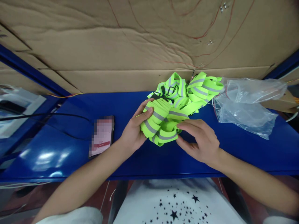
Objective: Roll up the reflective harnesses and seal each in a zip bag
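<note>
A folded bundle of neon-yellow straps with grey reflective stripes [161,124] lies on the blue table [70,146]. My left hand [135,127] wraps round its left side, fingers curled over the top. At the bundle's right lower edge, my right hand [201,140] pinches the straps with thumb and fingers. More of the same neon strap, with a black buckle, is heaped behind [187,90].
A phone [102,135] lies screen-up on the table left of my hands. Crumpled clear plastic bags [245,105] sit at the right. Brown cardboard [116,46] stands behind the table. Black cables [42,115] run across the left side.
</note>
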Demonstrator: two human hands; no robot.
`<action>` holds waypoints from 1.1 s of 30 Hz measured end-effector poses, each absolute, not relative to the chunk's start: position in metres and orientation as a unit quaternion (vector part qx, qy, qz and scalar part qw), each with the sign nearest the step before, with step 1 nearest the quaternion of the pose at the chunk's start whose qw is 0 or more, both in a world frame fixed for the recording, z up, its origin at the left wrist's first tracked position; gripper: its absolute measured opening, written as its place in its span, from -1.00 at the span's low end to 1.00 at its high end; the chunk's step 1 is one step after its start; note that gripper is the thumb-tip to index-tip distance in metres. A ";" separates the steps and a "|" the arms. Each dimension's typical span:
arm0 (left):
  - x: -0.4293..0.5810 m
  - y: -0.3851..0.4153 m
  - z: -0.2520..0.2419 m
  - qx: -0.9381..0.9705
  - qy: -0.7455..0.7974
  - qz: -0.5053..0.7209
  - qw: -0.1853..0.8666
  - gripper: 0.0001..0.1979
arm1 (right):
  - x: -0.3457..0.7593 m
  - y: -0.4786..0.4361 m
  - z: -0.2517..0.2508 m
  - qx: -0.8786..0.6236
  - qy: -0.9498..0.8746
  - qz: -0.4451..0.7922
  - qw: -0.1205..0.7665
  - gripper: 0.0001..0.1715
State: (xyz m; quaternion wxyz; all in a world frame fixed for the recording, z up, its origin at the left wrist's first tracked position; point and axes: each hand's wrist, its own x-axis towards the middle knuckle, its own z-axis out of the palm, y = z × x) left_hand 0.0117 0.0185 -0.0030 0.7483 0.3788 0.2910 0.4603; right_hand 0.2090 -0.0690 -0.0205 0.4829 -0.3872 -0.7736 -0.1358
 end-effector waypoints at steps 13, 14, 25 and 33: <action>0.013 0.028 -0.014 0.388 0.319 0.449 0.739 -0.56 | 0.215 -0.061 -0.018 -0.366 -0.854 -0.113 0.351 -0.81; 0.011 0.029 -0.012 0.393 0.317 0.455 0.733 -0.56 | 0.217 -0.060 -0.019 -0.367 -0.857 -0.103 0.346 -0.81; 0.006 0.010 0.002 0.484 0.267 0.424 0.718 -0.59 | 0.219 -0.064 -0.013 -0.444 -0.709 0.194 0.512 -0.08; 0.008 -0.017 0.003 0.530 0.256 0.466 0.661 -0.67 | 0.201 -0.059 -0.029 -0.279 -0.597 0.663 0.355 -0.64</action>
